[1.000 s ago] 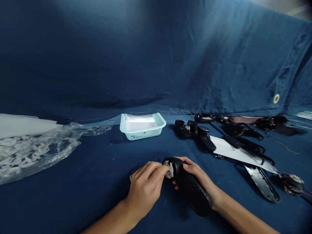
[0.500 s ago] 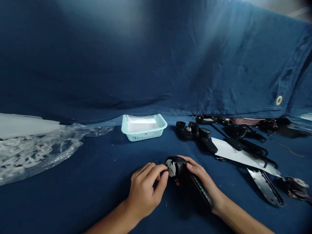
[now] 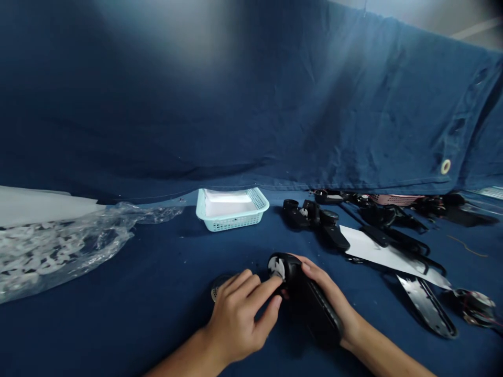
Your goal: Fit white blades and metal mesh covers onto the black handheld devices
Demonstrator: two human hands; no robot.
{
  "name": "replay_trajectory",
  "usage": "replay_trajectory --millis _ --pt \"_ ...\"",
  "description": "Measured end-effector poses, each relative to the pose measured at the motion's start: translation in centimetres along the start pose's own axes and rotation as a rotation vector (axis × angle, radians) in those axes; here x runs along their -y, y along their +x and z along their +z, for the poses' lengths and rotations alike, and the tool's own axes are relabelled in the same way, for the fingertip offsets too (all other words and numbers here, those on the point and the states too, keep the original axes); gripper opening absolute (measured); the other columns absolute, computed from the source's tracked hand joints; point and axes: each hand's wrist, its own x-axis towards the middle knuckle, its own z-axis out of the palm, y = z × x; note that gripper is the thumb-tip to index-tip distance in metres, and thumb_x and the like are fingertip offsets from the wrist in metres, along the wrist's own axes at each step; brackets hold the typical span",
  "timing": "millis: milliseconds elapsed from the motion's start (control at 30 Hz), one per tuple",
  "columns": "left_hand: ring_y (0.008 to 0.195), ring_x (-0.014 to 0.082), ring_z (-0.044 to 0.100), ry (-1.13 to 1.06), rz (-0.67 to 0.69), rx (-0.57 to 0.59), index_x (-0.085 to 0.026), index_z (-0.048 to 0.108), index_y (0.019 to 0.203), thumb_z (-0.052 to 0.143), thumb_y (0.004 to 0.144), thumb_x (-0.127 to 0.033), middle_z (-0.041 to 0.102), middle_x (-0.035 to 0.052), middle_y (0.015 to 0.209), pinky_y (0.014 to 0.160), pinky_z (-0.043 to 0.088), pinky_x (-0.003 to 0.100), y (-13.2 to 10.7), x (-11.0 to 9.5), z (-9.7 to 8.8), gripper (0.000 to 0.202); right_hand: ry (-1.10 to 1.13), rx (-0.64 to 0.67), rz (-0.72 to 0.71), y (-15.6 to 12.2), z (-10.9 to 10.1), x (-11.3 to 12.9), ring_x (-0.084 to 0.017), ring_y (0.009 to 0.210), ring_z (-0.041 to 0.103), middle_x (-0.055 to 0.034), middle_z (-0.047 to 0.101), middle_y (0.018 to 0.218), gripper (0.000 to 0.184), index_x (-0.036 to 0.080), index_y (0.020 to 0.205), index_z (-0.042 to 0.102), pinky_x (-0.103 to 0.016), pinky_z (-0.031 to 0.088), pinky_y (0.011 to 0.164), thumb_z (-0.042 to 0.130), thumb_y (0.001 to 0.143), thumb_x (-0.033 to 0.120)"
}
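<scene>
My right hand (image 3: 328, 293) is wrapped round a black handheld device (image 3: 314, 306) with a long body and a round, hollow end tilted up to the left. Inside that end sits a white, spoked insert (image 3: 276, 268). My left hand (image 3: 243, 314) reaches in from the left, its index fingertip against the lower edge of the insert. Thumb and index finger are apart, and no object shows between them. Partly hidden behind the left hand, a round part with a perforated face (image 3: 216, 291) lies on the blue cloth (image 3: 165, 314).
A pale green basket (image 3: 236, 222) lined with white paper stands ahead. On the left lies a clear plastic bag (image 3: 70, 251) of small white parts. Black device pieces (image 3: 314, 217), a white sheet (image 3: 359, 243) and a long shell (image 3: 426, 303) spread rightward. Blue fabric (image 3: 251, 104) hangs behind.
My left index finger has slid down and right along the insert, and the thumb has parted from it. More of the perforated part shows. My right hand keeps its hold.
</scene>
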Motion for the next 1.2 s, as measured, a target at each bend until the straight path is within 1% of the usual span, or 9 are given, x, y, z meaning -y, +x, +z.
replay_trajectory --millis 133,333,467,600,733,833,967,1067,1200 --pt "0.069 0.0178 0.06 0.047 -0.031 0.0 -0.022 0.058 0.125 0.054 0.09 -0.023 0.068 0.0026 0.078 0.067 0.051 0.034 0.15 0.24 -0.07 0.035 0.01 0.024 0.005 0.13 -0.16 -0.21 -0.022 0.08 0.065 -0.003 0.071 0.089 0.035 0.022 0.123 0.059 -0.037 0.043 0.085 0.055 0.092 0.038" --pt "0.064 0.0174 0.058 0.09 -0.064 -0.047 -0.017 0.062 0.115 0.056 0.09 -0.026 0.066 0.0032 0.073 0.06 0.049 0.032 0.48 0.46 -0.28 0.027 0.018 0.038 -0.008 0.16 -0.16 -0.14 -0.021 0.078 0.064 -0.0039 0.07 0.088 0.033 0.021 0.117 0.062 -0.035 0.043 0.081 0.053 0.092 0.04" --pt "0.063 0.0181 0.054 0.12 0.058 -0.041 -0.017 0.065 0.102 0.062 0.086 -0.025 0.063 0.0025 0.068 0.056 0.046 0.031 0.58 0.41 -0.51 0.018 0.027 0.034 -0.001 0.02 0.01 0.01 -0.02 0.077 0.064 -0.0036 0.07 0.089 0.031 0.022 0.117 0.062 -0.035 0.044 0.081 0.052 0.093 0.039" --pt "0.066 0.0184 0.054 0.124 0.152 -0.023 -0.016 0.061 0.117 0.064 0.085 -0.023 0.065 0.0028 0.073 0.061 0.049 0.032 0.66 0.62 -0.6 0.033 0.03 0.036 0.004 -0.01 0.06 0.01 -0.022 0.087 0.064 -0.0046 0.07 0.098 0.031 0.022 0.117 0.062 -0.034 0.045 0.082 0.055 0.092 0.039" --pt "0.067 0.019 0.055 0.147 0.088 -0.024 -0.016 0.058 0.123 0.061 0.089 -0.026 0.065 0.0037 0.074 0.059 0.049 0.032 0.72 0.76 -0.5 0.036 0.007 0.039 -0.015 0.01 0.18 0.25 -0.021 0.083 0.064 -0.0047 0.07 0.094 0.032 0.021 0.115 0.063 -0.033 0.046 0.08 0.056 0.09 0.039" --pt "0.066 0.0189 0.056 0.166 0.018 -0.049 -0.015 0.06 0.115 0.061 0.089 -0.034 0.065 0.0041 0.073 0.057 0.049 0.031 0.8 0.73 -0.36 0.032 0.017 0.036 -0.009 -0.04 0.34 0.48 -0.021 0.076 0.063 -0.0042 0.07 0.088 0.033 0.021 0.113 0.064 -0.033 0.046 0.08 0.058 0.088 0.041" --pt "0.063 0.0185 0.055 0.171 0.023 -0.064 -0.016 0.062 0.105 0.063 0.087 -0.043 0.063 0.0026 0.069 0.056 0.049 0.032 0.85 0.66 -0.19 0.032 0.016 0.017 0.02 -0.11 0.36 0.56 -0.019 0.075 0.062 -0.0028 0.07 0.088 0.031 0.023 0.113 0.064 -0.033 0.045 0.081 0.059 0.088 0.042" --pt "0.064 0.0191 0.056 0.139 0.016 -0.04 -0.017 0.062 0.101 0.062 0.088 -0.043 0.061 0.0022 0.067 0.054 0.048 0.031 0.74 0.59 -0.18 0.029 0.027 0.028 0.037 -0.05 0.31 0.58 -0.02 0.076 0.063 -0.0027 0.07 0.089 0.031 0.024 0.114 0.063 -0.034 0.045 0.08 0.058 0.089 0.041" --pt "0.07 0.0204 0.058 0.088 0.01 -0.012 -0.016 0.059 0.109 0.059 0.09 -0.039 0.062 0.0037 0.071 0.055 0.049 0.03 0.47 0.53 -0.24 0.03 0.047 0.04 0.037 0.09 0.16 0.57 -0.02 0.073 0.063 -0.0029 0.07 0.088 0.032 0.022 0.116 0.062 -0.035 0.045 0.078 0.057 0.089 0.04"
